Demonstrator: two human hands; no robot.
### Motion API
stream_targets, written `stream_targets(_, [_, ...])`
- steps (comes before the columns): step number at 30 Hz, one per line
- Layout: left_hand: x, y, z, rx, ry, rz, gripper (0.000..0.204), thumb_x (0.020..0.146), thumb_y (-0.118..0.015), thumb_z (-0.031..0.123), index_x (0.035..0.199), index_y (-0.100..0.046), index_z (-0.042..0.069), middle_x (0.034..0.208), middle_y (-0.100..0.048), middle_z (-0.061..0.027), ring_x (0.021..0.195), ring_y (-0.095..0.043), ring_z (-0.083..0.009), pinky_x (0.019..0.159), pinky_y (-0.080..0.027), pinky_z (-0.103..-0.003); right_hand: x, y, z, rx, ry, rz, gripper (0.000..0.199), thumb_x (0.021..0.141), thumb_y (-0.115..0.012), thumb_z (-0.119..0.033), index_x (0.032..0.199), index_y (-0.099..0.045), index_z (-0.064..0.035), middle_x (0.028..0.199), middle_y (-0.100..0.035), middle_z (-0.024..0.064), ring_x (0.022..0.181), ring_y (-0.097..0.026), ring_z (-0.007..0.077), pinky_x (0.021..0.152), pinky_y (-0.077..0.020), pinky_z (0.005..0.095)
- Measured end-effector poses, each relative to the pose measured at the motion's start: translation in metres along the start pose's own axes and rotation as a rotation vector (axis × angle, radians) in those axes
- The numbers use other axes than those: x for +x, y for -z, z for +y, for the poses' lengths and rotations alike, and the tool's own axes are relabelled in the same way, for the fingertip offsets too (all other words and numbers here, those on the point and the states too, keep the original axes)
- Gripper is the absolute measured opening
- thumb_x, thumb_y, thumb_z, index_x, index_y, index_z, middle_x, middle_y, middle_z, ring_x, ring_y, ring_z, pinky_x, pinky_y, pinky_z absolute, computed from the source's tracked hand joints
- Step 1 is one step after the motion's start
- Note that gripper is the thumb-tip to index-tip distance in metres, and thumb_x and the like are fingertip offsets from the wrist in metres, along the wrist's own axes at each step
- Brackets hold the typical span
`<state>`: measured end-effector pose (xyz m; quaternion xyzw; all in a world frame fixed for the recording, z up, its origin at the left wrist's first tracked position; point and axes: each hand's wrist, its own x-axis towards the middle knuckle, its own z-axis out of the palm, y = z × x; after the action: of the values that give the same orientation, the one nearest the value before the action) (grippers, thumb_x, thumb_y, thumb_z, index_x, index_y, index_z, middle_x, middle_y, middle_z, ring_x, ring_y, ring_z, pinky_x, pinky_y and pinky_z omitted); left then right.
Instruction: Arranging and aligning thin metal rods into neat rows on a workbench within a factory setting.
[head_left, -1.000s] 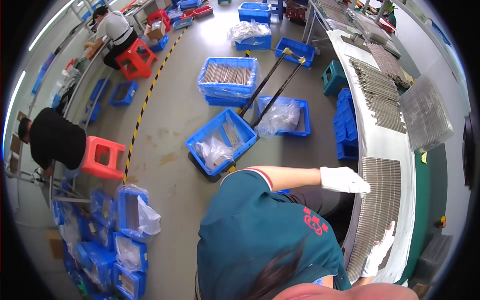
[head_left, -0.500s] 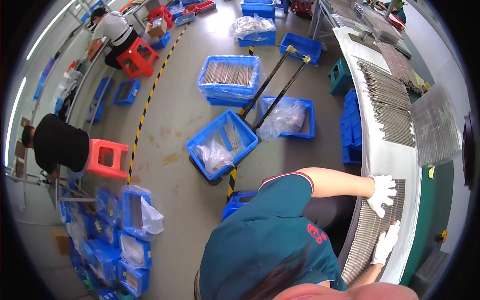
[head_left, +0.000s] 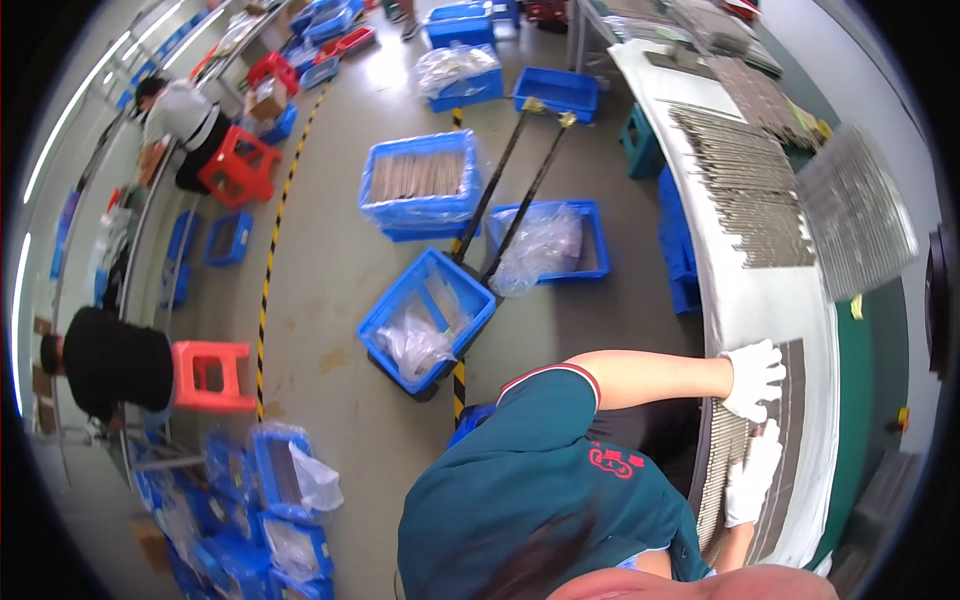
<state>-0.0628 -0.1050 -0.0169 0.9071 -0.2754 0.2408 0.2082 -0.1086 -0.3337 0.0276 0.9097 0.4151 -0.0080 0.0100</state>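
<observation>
A row of thin metal rods [head_left: 726,436] lies side by side on a dark mat [head_left: 791,430] along the bench's near edge. My left hand [head_left: 752,380], in a white glove, rests with fingers spread over the upper end of the row. Lower down, my right hand [head_left: 752,482], also gloved in white, lies along the outer side of the rods with its fingers stretched out. Both hands touch the rods, and neither is wrapped round anything. A bare strip of mat with a pale line shows beyond them. My hands cover part of the row.
Farther up the white-covered bench [head_left: 765,310] lie many more rods [head_left: 745,190], beside a clear ridged plastic tray [head_left: 855,215]. Blue crates [head_left: 425,320] with plastic bags and a trolley handle [head_left: 510,190] stand on the floor. Two people sit at benches on the left.
The rods under my hands have shifted left, toward the bench's near edge, uncovering a strip of mat. Both hands have moved left with them. The whole view has also tilted somewhat.
</observation>
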Motion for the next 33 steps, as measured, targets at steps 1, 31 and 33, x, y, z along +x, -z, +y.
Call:
stream_targets(1, [-0.003,-0.002,-0.001,0.000,-0.018,0.090,0.045,0.077,-0.054,0.051,0.097,-0.068,0.013,0.102,-0.056,-0.0094,0.098,-0.044,-0.0294,0.085,-0.034,-0.044,-0.005,0.001,-0.010,0.042,0.098,0.037,0.068,0.080,-0.055,-0.016,0.143,-0.035,-0.0006,0.151,-0.027,0.0221,0.141,-0.024,0.0379,0.116,-0.0134,0.0487])
stream_targets(31, [-0.134,0.080,0.096,-0.971,0.651,-0.539,0.037,0.099,-0.052,0.027,0.120,-0.062,-0.001,0.107,-0.070,-0.0113,0.101,-0.063,-0.0144,0.092,-0.047,-0.027,-0.194,0.003,0.043,0.317,-0.670,0.394,0.052,0.096,-0.049,-0.036,0.138,-0.045,-0.0054,0.146,-0.042,0.0112,0.136,-0.037,0.0279,0.111,-0.0300,0.0364])
stream_targets(33, [-0.128,0.071,0.108,-1.203,0.752,-0.638,0.039,0.098,-0.053,0.029,0.119,-0.062,-0.002,0.107,-0.070,-0.0120,0.100,-0.063,-0.0151,0.094,-0.046,-0.027,-0.183,-0.007,0.056,0.226,-0.680,0.288,0.054,0.096,-0.046,-0.041,0.136,-0.047,-0.0052,0.146,-0.042,0.0107,0.136,-0.035,0.0262,0.111,-0.0295,0.0363])
